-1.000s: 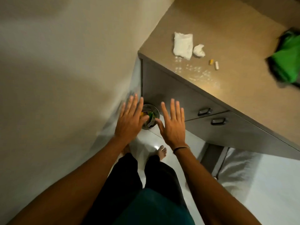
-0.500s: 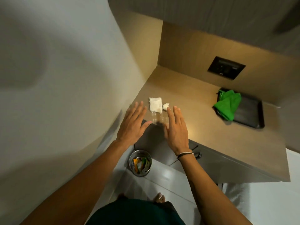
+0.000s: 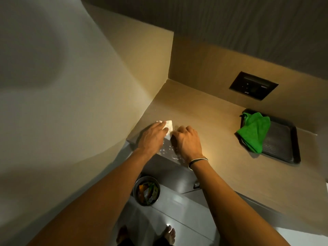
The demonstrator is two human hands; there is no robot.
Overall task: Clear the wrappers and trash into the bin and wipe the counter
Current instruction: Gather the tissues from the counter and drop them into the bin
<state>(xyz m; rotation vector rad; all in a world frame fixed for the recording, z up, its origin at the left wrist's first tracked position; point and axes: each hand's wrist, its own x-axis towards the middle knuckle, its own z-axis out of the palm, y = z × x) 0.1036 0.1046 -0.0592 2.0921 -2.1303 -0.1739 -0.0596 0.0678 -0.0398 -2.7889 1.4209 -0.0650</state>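
A white folded tissue (image 3: pixel 169 125) lies near the left end of the beige counter (image 3: pixel 213 139). My left hand (image 3: pixel 152 137) lies on it, with fingers and thumb pressed onto its left part. My right hand (image 3: pixel 188 142) is just to its right, fingers curled down into a fist over the small crumpled tissue, which is hidden under them. Droplets or crumbs (image 3: pixel 167 151) glint on the counter edge between my wrists. The round metal bin (image 3: pixel 147 190) stands on the floor below, holding several coloured wrappers.
A green cloth (image 3: pixel 253 132) lies folded on a black tray (image 3: pixel 285 144) at the counter's right. A dark wall panel (image 3: pixel 253 85) sits above it. A wall closes off the left side. Drawer fronts (image 3: pixel 177 176) face my bare feet (image 3: pixel 169 234).
The view rose from the bin to the counter. Both hands moved from spread open in the air down onto the counter, the left onto the white tissue, the right curling shut beside it.
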